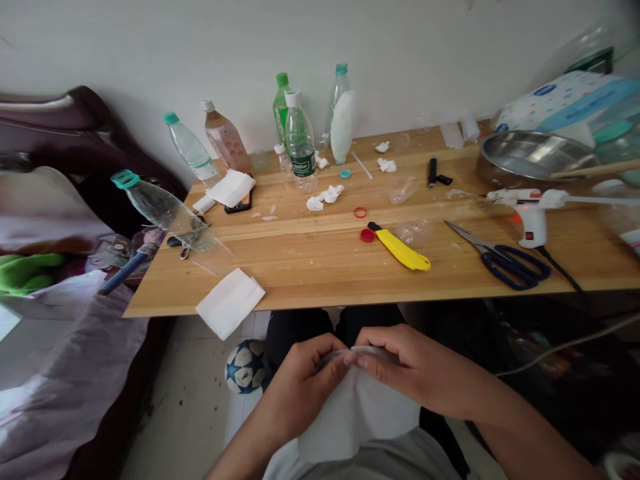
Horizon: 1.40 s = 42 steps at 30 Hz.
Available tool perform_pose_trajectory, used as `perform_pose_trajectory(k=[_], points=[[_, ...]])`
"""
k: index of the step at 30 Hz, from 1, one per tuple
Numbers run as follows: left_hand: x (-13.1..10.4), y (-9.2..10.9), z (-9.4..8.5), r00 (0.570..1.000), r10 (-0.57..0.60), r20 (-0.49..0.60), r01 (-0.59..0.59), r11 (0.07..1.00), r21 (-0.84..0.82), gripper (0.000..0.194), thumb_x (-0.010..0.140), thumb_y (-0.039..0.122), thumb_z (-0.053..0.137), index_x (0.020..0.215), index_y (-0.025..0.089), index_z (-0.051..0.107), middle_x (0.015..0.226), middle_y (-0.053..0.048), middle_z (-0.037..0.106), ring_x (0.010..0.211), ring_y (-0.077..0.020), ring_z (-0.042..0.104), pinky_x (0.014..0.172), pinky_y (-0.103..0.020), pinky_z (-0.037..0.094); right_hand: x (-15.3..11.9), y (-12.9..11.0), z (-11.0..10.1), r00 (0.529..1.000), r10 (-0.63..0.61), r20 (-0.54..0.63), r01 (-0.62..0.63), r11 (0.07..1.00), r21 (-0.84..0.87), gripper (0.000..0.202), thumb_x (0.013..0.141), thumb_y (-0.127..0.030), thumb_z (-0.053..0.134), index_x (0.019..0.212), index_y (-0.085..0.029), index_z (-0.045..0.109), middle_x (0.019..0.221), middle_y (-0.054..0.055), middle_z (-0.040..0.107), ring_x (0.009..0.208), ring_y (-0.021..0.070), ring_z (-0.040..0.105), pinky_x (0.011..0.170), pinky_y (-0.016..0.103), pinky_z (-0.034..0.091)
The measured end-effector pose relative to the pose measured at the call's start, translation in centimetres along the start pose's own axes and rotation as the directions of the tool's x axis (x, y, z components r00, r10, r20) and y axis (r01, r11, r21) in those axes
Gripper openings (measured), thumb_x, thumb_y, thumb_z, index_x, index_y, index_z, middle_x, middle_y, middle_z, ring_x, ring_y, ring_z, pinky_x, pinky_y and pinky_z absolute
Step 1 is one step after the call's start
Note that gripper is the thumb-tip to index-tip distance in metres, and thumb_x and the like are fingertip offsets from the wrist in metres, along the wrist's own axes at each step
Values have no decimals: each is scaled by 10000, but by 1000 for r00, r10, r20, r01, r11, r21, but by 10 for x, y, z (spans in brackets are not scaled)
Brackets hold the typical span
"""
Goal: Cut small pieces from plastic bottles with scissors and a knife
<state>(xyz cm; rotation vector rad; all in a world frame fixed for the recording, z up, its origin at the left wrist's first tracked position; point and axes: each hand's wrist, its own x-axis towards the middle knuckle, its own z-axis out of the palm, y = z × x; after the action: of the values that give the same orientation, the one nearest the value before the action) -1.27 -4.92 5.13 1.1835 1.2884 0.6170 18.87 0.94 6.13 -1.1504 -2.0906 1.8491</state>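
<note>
1. Left hand (300, 383): enters from lower left, fingers curled inward; thumb and fingertips pinch the upper edge of the white tissue sheet (345, 420).
2. Right hand (410, 367): enters from lower right, wrist bent; thumb and fingers pinch the same edge. Both thumb tips meet near the middle.
3. Sheet position: over the lap, in front of the near edge of the wooden tabletop (310, 267), draping downward.
4. Tabletop, near side: folded tissue (230, 303) overhangs the edge; yellow utility knife (403, 250) lies beside the red cap (367, 235); blue-handled scissors (510, 263) lie near the glue gun (531, 220).
5. Tabletop, rear: Cestbon bottle (303, 157) stands upright; metal bowl (540, 157) sits at right.
6. Room: pale wall (175, 47) behind; soccer ball (245, 367) on the floor (185, 407); draped bed (75, 380) at left.
</note>
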Motion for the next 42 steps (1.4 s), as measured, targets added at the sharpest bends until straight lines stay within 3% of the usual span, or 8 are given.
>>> perform_pose_trajectory(k=[6,16,20,24,27,31,38,42], points=[[-2,-2,0,992,-7,123,19,996,-91,371,934,494,567,826,147,642,747,17,519,693,-97,408,602,-211,321,2,5,1,997,-43,57,38,995,94,329,977,-461,504,804,-187,560,676,-50,445,614,91,370,527,229,267],[3,-13,16,998,-48,-37,30,921,-388,438,898,551,593,710,165,506,642,49,401,582,-72,287,525,-211,244,0,12,24,996,-28,-86,59,925,374,357,983,-511,505,821,-194,537,700,-54,381,635,95,318,542,233,248],[1,-12,13,998,-18,-64,-2,956,-294,445,913,550,569,704,159,526,654,41,411,603,-81,310,543,-216,262,-10,2,18,996,28,-79,-3,952,305,362,995,-560,449,971,-222,576,762,-36,448,677,109,390,575,230,303],[-2,-10,9,997,9,-79,-22,987,-162,454,945,551,506,708,164,505,677,37,405,629,-91,323,555,-223,269,-17,-1,5,998,52,-31,-40,949,314,546,953,-700,369,1222,-236,472,877,6,537,723,140,463,611,247,363],[-2,-7,7,999,-13,-48,9,996,-84,450,966,554,458,720,177,465,688,40,393,631,-94,333,542,-226,268,-13,4,5,999,31,29,-37,961,275,559,872,-720,530,1080,-201,522,883,12,550,734,139,474,589,235,364],[-3,-4,2,1000,-15,2,15,999,-44,455,960,567,462,733,174,477,703,37,412,654,-98,348,560,-225,291,-4,8,12,994,111,12,-111,993,50,406,871,-538,654,766,-181,493,683,-46,445,615,92,377,505,222,271],[-4,-11,-11,993,-45,110,64,982,-178,460,891,600,574,923,143,608,747,24,508,662,-98,399,566,-222,298,-3,8,6,992,110,54,-111,994,9,358,939,-471,558,744,-181,483,670,-53,418,607,85,366,506,218,282],[-2,-10,-13,989,-56,140,72,991,-109,431,770,532,756,884,137,626,756,34,496,692,-98,394,571,-216,292,-1,10,3,989,103,103,-105,994,13,373,947,-506,541,774,-175,532,682,-47,430,615,87,373,494,222,262]])
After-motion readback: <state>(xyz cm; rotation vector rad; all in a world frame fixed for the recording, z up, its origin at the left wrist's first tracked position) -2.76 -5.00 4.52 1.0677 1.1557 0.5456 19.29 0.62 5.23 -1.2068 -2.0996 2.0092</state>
